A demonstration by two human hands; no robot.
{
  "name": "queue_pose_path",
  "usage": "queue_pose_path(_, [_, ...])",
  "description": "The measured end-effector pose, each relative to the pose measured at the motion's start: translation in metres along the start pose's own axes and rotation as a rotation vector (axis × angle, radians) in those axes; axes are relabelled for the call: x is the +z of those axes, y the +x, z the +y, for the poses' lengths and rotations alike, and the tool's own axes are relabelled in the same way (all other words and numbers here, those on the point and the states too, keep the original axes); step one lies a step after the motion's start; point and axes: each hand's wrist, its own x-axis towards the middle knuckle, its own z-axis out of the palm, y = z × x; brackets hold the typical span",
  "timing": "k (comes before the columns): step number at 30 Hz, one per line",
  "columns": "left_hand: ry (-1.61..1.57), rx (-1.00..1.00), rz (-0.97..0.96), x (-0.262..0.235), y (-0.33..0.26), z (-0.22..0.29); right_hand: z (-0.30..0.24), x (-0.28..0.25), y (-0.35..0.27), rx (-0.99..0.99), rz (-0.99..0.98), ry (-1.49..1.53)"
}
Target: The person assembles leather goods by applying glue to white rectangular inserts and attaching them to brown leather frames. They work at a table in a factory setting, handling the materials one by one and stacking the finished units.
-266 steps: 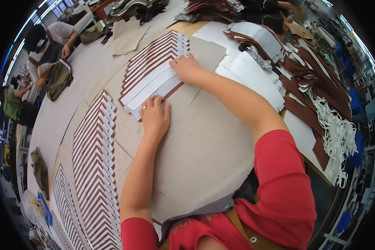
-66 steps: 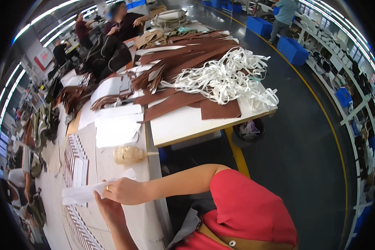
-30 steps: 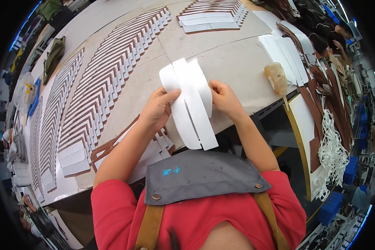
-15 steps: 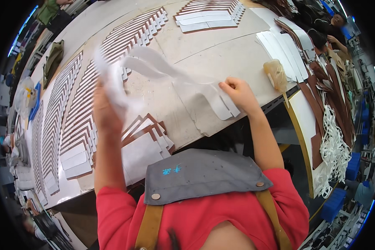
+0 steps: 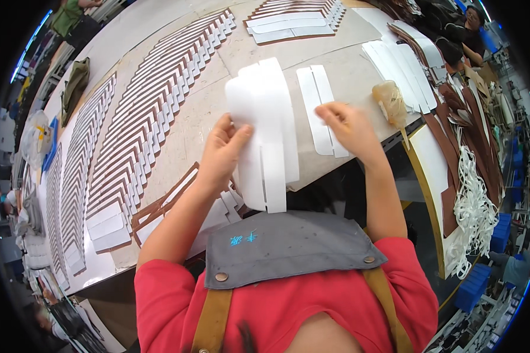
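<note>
My left hand [image 5: 222, 147] grips a stack of white slit strips [image 5: 259, 112] by its left edge, thumb on top. The strips stand raised over the table, slightly fanned, their lower ends near my apron. My right hand [image 5: 350, 129] is closed, fingertips together over a single white strip [image 5: 313, 97] with a long slit, which lies flat on the table to the right of the stack. Whether the fingertips pinch that strip or only hover over it is hidden.
Overlapping rows of brown-and-white pieces [image 5: 153, 100] cover the table's left side. A glue-stained plastic bottle [image 5: 388, 103] stands near the right edge, by more white strips [image 5: 397, 73]. White cords [image 5: 471, 212] hang beyond brown strips. Other people work at the far corners.
The white strips were bent and swinging in my left hand; now they are straight and nearer the middle. The strip at my right hand now lies flat farther up the table.
</note>
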Motion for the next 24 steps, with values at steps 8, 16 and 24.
queue_pose_path(8, [-0.006,-0.074,-0.024,0.004,0.0,-0.012,-0.003,0.034,0.004,0.108,-0.264,0.805])
queue_pose_path(16, [-0.059,-0.061,0.0,-0.001,-0.008,-0.008,-0.011,0.048,0.0,0.073,-0.161,0.749])
queue_pose_path(24, [-0.096,0.14,0.055,-0.025,-0.018,0.042,0.0,0.043,0.002,0.086,-0.194,0.68])
